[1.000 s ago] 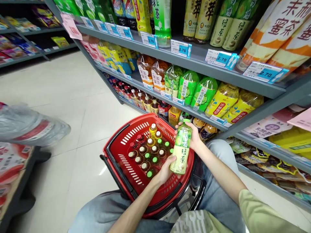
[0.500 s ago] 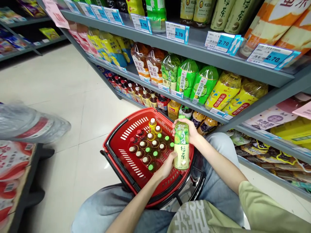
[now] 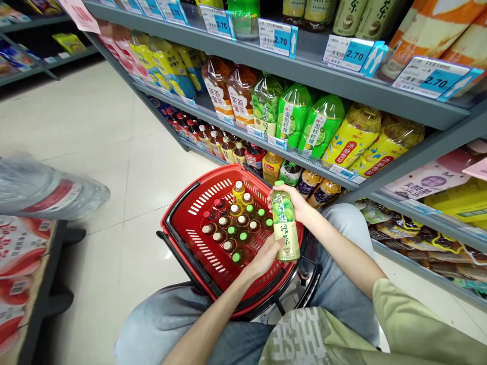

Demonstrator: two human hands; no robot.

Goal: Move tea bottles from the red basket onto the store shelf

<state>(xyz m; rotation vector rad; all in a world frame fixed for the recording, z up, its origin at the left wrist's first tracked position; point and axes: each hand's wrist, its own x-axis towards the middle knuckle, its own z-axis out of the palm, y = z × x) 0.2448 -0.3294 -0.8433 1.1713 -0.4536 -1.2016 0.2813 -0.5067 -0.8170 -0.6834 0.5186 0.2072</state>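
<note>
Left hand [image 3: 267, 257] low, right hand [image 3: 298, 205] high, the hands clasp a green bottle [image 3: 284, 223] between them.

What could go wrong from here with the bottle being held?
The green bottle might slip: the left hand grips near its base, the right hand near its cap, and a drop could land on the capped bottles in view beside it.

Those stand loosely grouped in the red basket, so a jolt could tip some.
</note>
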